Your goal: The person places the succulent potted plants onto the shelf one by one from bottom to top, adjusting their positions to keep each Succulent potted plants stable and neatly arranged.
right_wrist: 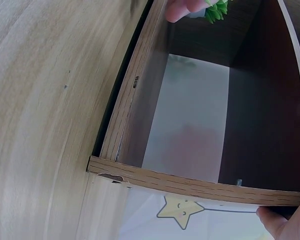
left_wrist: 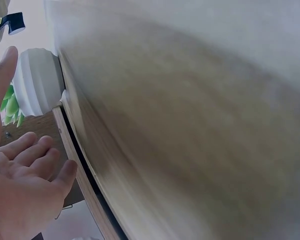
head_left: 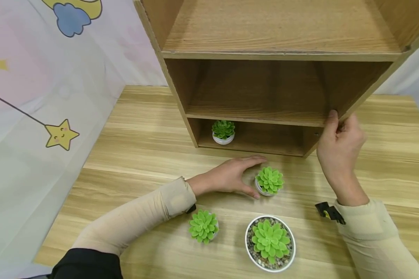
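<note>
My left hand reaches in from the left, thumb and fingers spread either side of a small green succulent in a white pot. In the left wrist view the white pot stands beside the hand, its fingers loosely bent and not closed round it. My right hand grips the right side panel of the wooden shelf, its thumb against the inner side and its fingers outside. Part of that hand shows at the right wrist view's lower corner.
Another small succulent sits in the shelf's bottom compartment, at the left. Nearer me on the wooden table are a third small succulent and a larger one in a round white pot with pebbles. A patterned curtain hangs at left.
</note>
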Available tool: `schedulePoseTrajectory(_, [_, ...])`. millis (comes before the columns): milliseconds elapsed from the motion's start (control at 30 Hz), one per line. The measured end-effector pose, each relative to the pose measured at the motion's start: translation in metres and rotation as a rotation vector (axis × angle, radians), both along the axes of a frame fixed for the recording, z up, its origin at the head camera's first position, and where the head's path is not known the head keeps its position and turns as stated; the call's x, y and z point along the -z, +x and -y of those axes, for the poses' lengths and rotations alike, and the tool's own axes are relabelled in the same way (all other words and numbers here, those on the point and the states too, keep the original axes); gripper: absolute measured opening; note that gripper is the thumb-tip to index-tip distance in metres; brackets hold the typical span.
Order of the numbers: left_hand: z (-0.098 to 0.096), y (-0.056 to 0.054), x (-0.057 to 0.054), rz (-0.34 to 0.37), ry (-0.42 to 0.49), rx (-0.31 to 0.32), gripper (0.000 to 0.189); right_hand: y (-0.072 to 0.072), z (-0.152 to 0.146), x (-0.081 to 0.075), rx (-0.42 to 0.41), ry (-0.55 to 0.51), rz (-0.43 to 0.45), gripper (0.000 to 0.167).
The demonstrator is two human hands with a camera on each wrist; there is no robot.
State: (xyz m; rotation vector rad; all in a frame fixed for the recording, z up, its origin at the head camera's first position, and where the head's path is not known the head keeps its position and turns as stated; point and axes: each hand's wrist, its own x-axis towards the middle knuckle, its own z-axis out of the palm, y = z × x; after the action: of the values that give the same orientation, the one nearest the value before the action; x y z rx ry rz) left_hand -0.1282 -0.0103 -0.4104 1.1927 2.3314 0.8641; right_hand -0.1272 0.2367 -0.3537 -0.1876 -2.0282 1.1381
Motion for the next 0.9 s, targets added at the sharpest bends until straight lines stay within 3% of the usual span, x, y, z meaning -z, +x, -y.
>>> schedulePoseTrajectory(900, [-0.0088, -0.0039, 0.0026, 0.036, -0.032, -0.007, 0.107, 0.0000, -0.0012, -0.0004, -0.015, 0.016, -0.014, 0.026])
